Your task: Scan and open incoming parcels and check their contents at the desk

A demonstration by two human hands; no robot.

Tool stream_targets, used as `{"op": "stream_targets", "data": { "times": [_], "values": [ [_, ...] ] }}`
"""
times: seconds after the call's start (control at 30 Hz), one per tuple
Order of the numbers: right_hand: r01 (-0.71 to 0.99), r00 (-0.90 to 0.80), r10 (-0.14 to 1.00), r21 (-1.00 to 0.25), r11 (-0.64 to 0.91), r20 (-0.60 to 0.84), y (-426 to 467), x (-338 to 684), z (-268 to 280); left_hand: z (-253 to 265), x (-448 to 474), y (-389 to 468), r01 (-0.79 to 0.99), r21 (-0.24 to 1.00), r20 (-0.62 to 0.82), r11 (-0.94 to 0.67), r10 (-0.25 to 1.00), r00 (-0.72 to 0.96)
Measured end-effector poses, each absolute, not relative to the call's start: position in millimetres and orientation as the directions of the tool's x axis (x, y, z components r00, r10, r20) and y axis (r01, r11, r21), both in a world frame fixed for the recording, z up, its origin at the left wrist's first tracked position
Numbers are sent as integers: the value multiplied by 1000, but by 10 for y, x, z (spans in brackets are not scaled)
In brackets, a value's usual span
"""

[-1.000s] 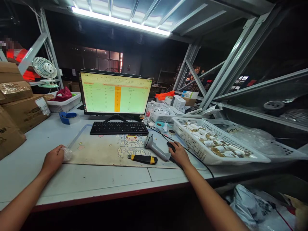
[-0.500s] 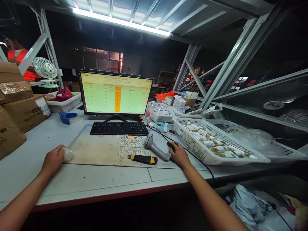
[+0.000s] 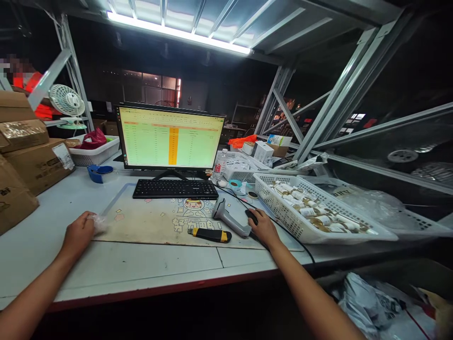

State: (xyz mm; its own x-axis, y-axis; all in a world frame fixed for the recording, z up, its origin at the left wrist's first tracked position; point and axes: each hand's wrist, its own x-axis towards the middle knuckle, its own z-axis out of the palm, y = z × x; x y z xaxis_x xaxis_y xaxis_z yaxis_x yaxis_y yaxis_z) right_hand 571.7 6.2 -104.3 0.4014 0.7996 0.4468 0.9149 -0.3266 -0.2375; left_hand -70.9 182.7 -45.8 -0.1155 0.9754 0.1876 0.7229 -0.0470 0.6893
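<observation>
From where I am standing, the left hand point(image 3: 78, 233) is gripping crumpled clear plastic point(image 3: 100, 224) by the mat's point(image 3: 141, 224) left edge. The right hand point(image 3: 265, 228) is curving over a black mouse point(image 3: 251, 216). Beside it, a grey scanner point(image 3: 231, 222) is lying near a cutter point(image 3: 209, 234). Beyond, a keyboard point(image 3: 175, 189) is fronting a lit monitor point(image 3: 170, 137); rightward, a white basket point(image 3: 279, 208) is holding bottles point(image 3: 307, 211).

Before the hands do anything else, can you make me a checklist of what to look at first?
1. Right hand on the computer mouse: ok.
2. Left hand holding the crumpled clear plastic: ok.
3. Monitor lit: ok, showing a spreadsheet.
4. Utility knife apart from both hands: ok.
5. Its blade drawn in: cannot tell, too small.
6. Barcode scanner lying on the desk mat: ok.
</observation>
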Motion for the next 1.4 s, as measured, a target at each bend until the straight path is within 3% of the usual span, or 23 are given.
{"op": "stream_targets", "data": {
  "times": [0.27,0.63,1.07,1.4],
  "values": [
    [930,352,830,-260,-258,433,59,5759,-1064,-483,-682,1842,631,770,273,-95,943,-190],
    [950,278,849,-262,-172,449,107,5965,-1166,-672,-753,1977,636,727,431,-258,893,-131],
    [955,267,833,-247,-163,484,185,6092,-1244,-706,-736,1975,651,700,416,-293,909,-38],
    [948,268,843,-286,-144,465,197,6025,-1236,-615,-693,1928,578,764,379,-287,925,-42]
  ]
}}
